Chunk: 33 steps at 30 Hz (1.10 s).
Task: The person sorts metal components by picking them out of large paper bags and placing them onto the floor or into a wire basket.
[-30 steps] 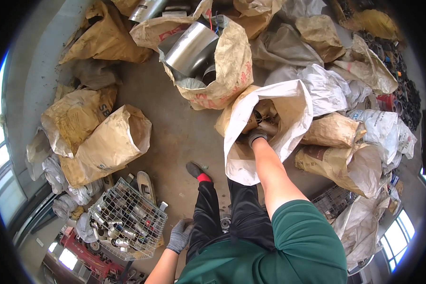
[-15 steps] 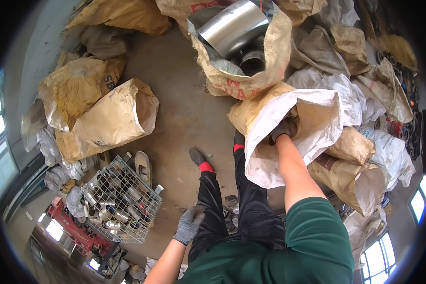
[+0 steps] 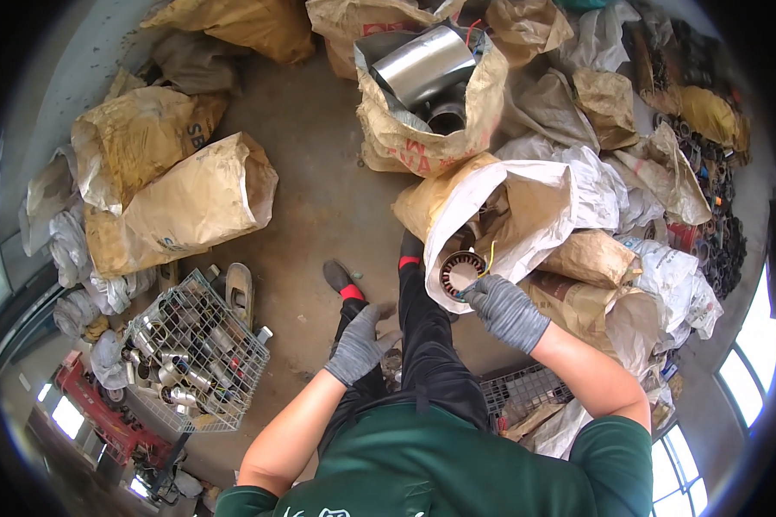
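Fingers of the knit-gloved right hand (image 3: 507,311) clasp a round, toothed metal ring (image 3: 449,283) at the mouth of a crinkled, white-lined sack (image 3: 539,202). The left hand (image 3: 360,346) is empty, fingers loosely spread.

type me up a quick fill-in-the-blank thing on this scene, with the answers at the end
1. The gloves on the left hand and right hand are coloured ____.
2. Of the two hands, the one holding the ring-shaped part is the ____.
3. The wire basket of metal pieces stands on the person's ____ side.
4. The visible socks are coloured ____.

Missing words: grey; right; left; red.
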{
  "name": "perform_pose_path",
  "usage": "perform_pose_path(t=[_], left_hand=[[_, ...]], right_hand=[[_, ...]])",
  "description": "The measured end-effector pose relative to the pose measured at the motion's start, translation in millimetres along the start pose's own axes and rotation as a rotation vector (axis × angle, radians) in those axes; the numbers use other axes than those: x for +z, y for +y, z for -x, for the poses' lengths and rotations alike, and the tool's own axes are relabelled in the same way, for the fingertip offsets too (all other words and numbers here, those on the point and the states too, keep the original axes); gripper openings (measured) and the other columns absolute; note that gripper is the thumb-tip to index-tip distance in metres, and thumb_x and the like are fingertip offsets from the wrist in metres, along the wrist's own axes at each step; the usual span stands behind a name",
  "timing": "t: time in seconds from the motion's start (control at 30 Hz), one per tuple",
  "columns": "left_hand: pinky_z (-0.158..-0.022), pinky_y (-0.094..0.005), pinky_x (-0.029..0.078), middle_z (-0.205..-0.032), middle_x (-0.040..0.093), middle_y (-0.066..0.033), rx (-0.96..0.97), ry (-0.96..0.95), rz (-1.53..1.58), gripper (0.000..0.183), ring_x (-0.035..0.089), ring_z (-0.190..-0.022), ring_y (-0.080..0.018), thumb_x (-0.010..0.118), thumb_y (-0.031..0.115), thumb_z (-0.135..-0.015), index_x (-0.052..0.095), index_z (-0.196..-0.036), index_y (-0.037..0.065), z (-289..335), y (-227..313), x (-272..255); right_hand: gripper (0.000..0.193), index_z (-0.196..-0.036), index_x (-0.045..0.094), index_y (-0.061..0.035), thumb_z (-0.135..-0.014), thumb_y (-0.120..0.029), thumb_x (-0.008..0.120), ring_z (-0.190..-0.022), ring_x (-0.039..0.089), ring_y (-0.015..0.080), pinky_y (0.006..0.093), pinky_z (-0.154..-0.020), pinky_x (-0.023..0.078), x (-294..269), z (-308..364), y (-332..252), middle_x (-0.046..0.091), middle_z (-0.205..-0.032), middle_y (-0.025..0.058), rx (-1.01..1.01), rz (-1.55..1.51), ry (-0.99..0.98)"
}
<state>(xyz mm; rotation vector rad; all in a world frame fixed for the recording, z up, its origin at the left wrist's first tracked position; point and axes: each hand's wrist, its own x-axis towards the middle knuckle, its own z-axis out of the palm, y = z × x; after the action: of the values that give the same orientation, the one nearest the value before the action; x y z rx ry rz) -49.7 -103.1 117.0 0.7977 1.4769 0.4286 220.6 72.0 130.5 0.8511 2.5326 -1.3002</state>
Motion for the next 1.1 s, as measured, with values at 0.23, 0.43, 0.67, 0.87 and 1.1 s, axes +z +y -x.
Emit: perform_pose_path(t=[0.23, 0.43, 0.67, 0.87, 1.1], left_hand=[[-0.113, -0.0433, 0.035, -0.147, 0.04, -0.0207, 0.215, -0.134, 0.192, 0.113, 0.038, -0.139, -0.0268, 0.094, 0.018, -0.061, 0.024, -0.149, 0.003, -24.6, 34.2, -1.2], [-0.109, -0.0368, 0.042, -0.134, 0.054, -0.0108, 0.112, -0.13, 0.468, 0.106, 0.053, -0.124, -0.0229, 0.092, 0.021, -0.063, 0.027, -0.145, 0.008, -15.4, -8.2, -3.5], [-0.103, -0.036, 0.048, -0.132, 0.057, -0.0109, 0.168, 0.081, 0.181, 0.087, 0.059, -0.118, -0.0201, 0.087, 0.019, -0.064, 0.042, -0.137, 0.006, -6.8, 10.1, -20.2], [-0.1, -0.0401, 0.048, -0.129, 0.057, -0.0161, 0.301, 0.195, 0.045, 0.085, 0.06, -0.114, -0.0272, 0.088, 0.02, -0.064, 0.044, -0.135, 0.006, -1.9, 9.7, -46.7], [-0.094, -0.0461, 0.048, -0.127, 0.056, -0.0218, 0.472, 0.338, -0.218, 0.095, 0.061, -0.109, -0.0375, 0.094, 0.025, -0.056, 0.042, -0.133, 0.006, -15.8, -7.8, -73.5]], right_hand=[[0.026, -0.105, 0.068, -0.0074, -0.079, -0.005, 0.069, -0.081, 0.064, 0.0327, 0.0405, -0.073, 0.055, 2.5, 3.1, -71.3, 0.063, -0.091, 0.0131, -0.185, -0.356, 0.199], [0.028, -0.109, 0.066, -0.0084, -0.082, -0.005, 0.069, -0.084, 0.065, 0.0253, 0.0339, -0.077, 0.054, 3.0, -10.5, -67.8, 0.065, -0.102, 0.0095, 0.071, -0.42, 0.427], [0.021, -0.109, 0.061, -0.0071, -0.095, -0.023, 0.056, -0.073, 0.063, 0.0234, 0.0385, -0.06, 0.055, 154.8, -67.2, 209.9, 0.062, -0.096, 0.0106, 1.52, -1.714, 1.156], [0.022, -0.108, 0.061, -0.0076, -0.096, -0.025, 0.056, -0.072, 0.062, 0.0236, 0.039, -0.059, 0.054, 213.8, -136.5, 245.1, 0.062, -0.094, 0.011, 1.703, -1.576, 0.932], [0.023, -0.108, 0.062, -0.0083, -0.096, -0.027, 0.056, -0.07, 0.062, 0.0238, 0.0395, -0.058, 0.054, 281.8, -162.4, 285.9, 0.062, -0.092, 0.0114, 1.729, -1.594, 0.896]])
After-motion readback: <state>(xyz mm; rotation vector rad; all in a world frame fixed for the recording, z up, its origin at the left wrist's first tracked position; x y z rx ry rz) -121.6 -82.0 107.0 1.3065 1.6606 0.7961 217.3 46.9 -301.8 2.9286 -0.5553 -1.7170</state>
